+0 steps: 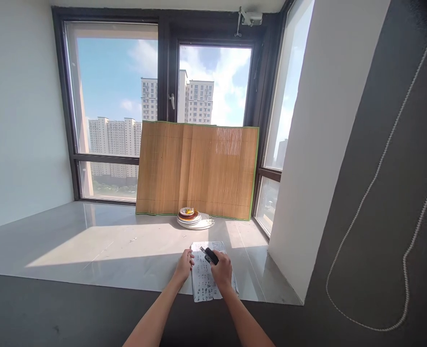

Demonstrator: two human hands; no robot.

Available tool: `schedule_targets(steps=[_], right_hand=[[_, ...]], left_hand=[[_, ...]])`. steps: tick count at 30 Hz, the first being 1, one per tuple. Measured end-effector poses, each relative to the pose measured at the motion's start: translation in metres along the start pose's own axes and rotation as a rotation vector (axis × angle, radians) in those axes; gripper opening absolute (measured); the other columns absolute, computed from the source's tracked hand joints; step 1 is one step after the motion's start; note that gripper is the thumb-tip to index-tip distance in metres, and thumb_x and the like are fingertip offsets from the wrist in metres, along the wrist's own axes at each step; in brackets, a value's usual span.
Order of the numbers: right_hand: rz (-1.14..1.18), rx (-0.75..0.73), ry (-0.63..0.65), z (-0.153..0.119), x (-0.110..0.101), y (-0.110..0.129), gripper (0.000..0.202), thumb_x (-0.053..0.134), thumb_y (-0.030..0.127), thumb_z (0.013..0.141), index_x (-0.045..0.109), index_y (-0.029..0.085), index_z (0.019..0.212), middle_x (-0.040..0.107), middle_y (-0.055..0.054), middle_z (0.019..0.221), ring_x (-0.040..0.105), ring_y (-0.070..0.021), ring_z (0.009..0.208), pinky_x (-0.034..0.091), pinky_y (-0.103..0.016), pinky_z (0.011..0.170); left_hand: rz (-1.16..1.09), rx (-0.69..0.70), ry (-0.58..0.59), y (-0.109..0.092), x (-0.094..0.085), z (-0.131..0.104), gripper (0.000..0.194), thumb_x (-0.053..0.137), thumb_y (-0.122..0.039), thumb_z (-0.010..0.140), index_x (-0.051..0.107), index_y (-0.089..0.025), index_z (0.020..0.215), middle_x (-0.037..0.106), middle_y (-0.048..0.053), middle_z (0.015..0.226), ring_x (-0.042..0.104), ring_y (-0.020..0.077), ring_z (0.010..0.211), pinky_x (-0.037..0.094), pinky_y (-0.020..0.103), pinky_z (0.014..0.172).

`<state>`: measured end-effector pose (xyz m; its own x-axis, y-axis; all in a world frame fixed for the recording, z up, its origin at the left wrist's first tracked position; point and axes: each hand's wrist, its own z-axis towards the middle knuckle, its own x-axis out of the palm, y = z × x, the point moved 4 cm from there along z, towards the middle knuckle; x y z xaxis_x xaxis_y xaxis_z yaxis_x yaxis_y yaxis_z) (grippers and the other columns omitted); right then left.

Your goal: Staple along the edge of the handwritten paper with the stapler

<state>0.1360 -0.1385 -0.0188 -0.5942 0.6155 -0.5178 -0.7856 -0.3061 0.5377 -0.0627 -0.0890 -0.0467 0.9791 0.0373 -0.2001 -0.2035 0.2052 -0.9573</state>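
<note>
A sheet of paper (200,282) with dark handwriting lies on the grey windowsill (141,274), its near end at the sill's front edge. Beside its upper left edge is my left hand (185,266), fingers curled against the paper's border. Over the right part of the sheet, my right hand (221,270) is closed around a black tool (211,256) with a metallic tip pointing up and left. Whether that tip touches the paper is unclear.
Behind the paper sits a stack of plates (189,220) with small orange and yellow items on top. A bamboo mat (199,168) leans against the window. On the right, a beaded cord (365,197) hangs by the dark wall.
</note>
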Motion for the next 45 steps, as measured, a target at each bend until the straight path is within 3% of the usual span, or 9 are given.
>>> schedule_targets(steps=[4,7,13,18,27,31,35,39,45], right_hand=[[-0.074,0.101,0.152,0.0,-0.003,-0.001,0.047,0.074,0.022,0.081,0.077,0.024,0.128,0.078,-0.013,0.121,0.069,-0.0364,0.117,0.055,-0.043,0.094],[-0.088,-0.05,0.167,0.005,-0.008,0.022,0.059,0.08,0.02,0.081,0.07,0.028,0.139,0.07,-0.012,0.137,0.059,-0.0361,0.132,0.049,-0.046,0.104],[0.005,-0.344,0.35,0.007,0.016,0.065,0.026,0.071,0.01,0.088,0.079,0.028,0.107,0.077,-0.004,0.107,0.064,-0.0246,0.106,0.047,-0.035,0.095],[-0.044,-0.363,0.33,0.011,0.023,0.067,0.025,0.065,0.006,0.091,0.079,0.025,0.096,0.076,-0.005,0.089,0.065,-0.0237,0.091,0.046,-0.033,0.085],[0.082,-0.382,0.172,0.007,0.015,0.065,0.02,0.066,0.008,0.092,0.078,0.025,0.093,0.079,-0.006,0.097,0.066,-0.0234,0.093,0.048,-0.033,0.087],[0.214,-0.118,-0.03,0.023,-0.008,0.026,0.022,0.06,0.017,0.096,0.08,0.023,0.09,0.08,-0.009,0.093,0.068,-0.0237,0.086,0.05,-0.034,0.087],[0.07,0.397,-0.052,0.043,-0.037,-0.057,0.023,0.062,0.025,0.091,0.083,0.022,0.098,0.082,-0.01,0.1,0.072,-0.0241,0.086,0.052,-0.032,0.084],[0.007,0.557,0.017,0.058,-0.041,-0.113,0.018,0.066,0.024,0.083,0.084,0.022,0.082,0.083,-0.011,0.092,0.076,-0.0268,0.088,0.054,-0.031,0.076],[0.004,0.652,0.071,0.089,-0.013,-0.135,0.017,0.068,0.03,0.081,0.084,0.023,0.082,0.084,-0.007,0.091,0.077,-0.0239,0.083,0.052,-0.027,0.065]], left_hand=[[0.019,0.095,0.042,-0.004,0.001,-0.003,0.055,0.049,-0.07,0.09,0.056,-0.02,0.114,0.07,0.006,0.086,0.058,0.0179,0.058,0.043,0.03,0.057],[0.019,0.174,0.068,-0.007,-0.001,-0.005,0.056,0.05,-0.072,0.093,0.057,-0.02,0.113,0.07,0.003,0.074,0.055,0.0172,0.053,0.041,0.028,0.056],[-0.118,0.202,0.194,-0.003,0.002,-0.001,0.069,0.059,-0.083,0.086,0.057,-0.02,0.115,0.07,0.0,0.067,0.056,0.0169,0.048,0.041,0.027,0.052],[-0.204,0.222,0.226,-0.005,0.004,-0.001,0.069,0.062,-0.086,0.083,0.055,-0.022,0.109,0.066,-0.002,0.067,0.059,0.0177,0.052,0.046,0.028,0.054],[-0.246,0.207,0.316,-0.032,0.011,-0.013,0.068,0.063,-0.085,0.082,0.055,-0.022,0.107,0.071,0.003,0.085,0.064,0.0171,0.06,0.052,0.031,0.059],[-0.152,0.125,0.19,-0.027,0.003,-0.014,0.062,0.059,-0.083,0.084,0.049,-0.024,0.102,0.06,-0.005,0.065,0.048,0.0121,0.045,0.037,0.024,0.05],[-0.046,0.098,0.034,-0.024,-0.006,-0.015,0.054,0.05,-0.078,0.091,0.052,-0.024,0.09,0.051,-0.005,0.061,0.043,0.0134,0.05,0.034,0.026,0.054],[0.086,0.161,0.075,-0.03,0.0,-0.017,0.05,0.046,-0.071,0.093,0.053,-0.023,0.078,0.051,-0.002,0.06,0.049,0.0171,0.057,0.037,0.03,0.061],[0.148,0.144,0.094,-0.026,0.001,-0.015,0.045,0.043,-0.062,0.095,0.057,-0.022,0.081,0.054,-0.001,0.06,0.05,0.0184,0.058,0.038,0.031,0.063]])
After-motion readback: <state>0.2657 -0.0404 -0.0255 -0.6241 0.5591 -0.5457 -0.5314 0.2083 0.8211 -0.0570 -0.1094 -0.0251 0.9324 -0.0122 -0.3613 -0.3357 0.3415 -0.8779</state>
